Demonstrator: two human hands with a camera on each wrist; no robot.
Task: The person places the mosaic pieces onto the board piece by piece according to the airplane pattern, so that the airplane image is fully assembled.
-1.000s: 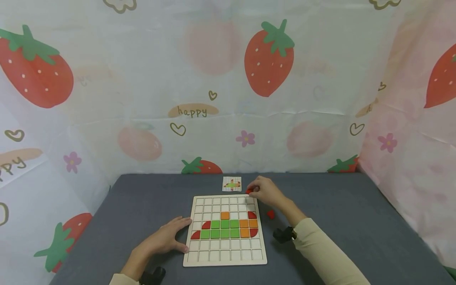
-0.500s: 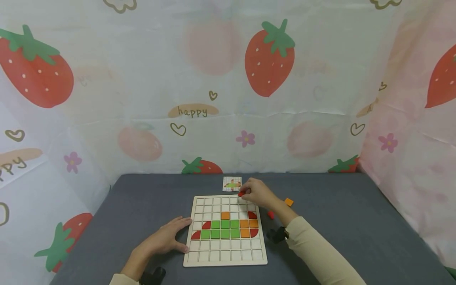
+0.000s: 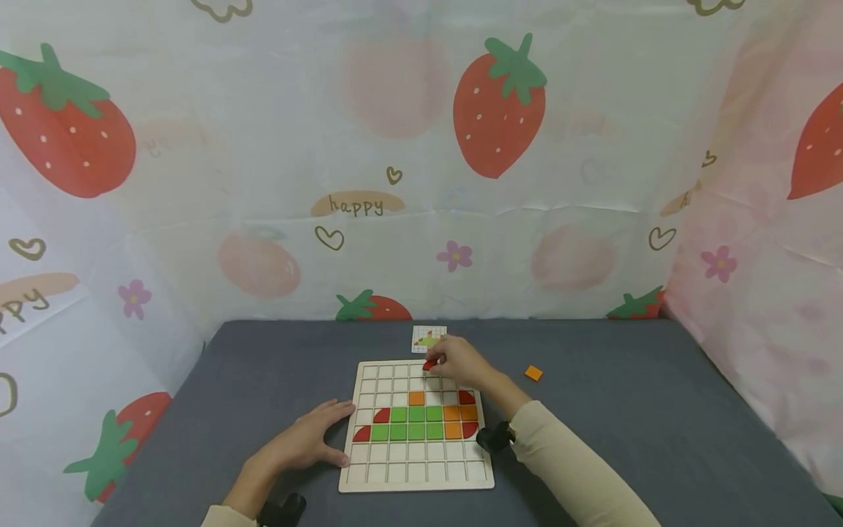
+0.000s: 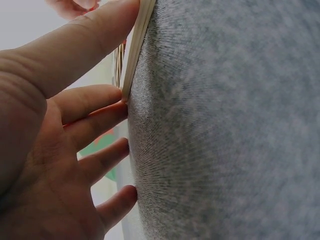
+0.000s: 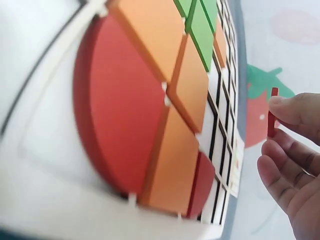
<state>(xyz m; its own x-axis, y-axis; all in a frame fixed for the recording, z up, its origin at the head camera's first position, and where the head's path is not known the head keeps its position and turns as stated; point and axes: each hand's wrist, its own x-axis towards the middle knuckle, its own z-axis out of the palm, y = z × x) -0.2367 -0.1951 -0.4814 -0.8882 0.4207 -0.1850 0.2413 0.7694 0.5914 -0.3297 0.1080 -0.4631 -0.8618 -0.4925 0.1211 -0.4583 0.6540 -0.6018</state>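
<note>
A pale wooden grid board (image 3: 415, 487) lies on the table with green, orange and rounded red tiles in its middle rows. My left hand (image 3: 308, 439) rests at the board's left side; its thumb (image 4: 85, 42) and fingers are spread along that edge, touching it. Above the top rows of the board, my right hand (image 3: 459, 364) pinches a red tile (image 3: 429, 364) between thumb and fingers. In the right wrist view this red tile (image 5: 272, 112) shows edge-on, held clear of the board. An orange tile (image 3: 416, 398) stands alone above the green rows.
Behind the board lies a small pattern card (image 3: 421, 339), partly covered by the right hand. A loose orange tile (image 3: 533, 373) is on the grey table (image 3: 612, 410) to the right. A strawberry-printed curtain (image 3: 395, 146) closes off the back and sides.
My right hand has moved left with the red tile, from beyond the board's top right corner to above its top rows. The right arm now covers the loose red piece. The left hand stays put.
</note>
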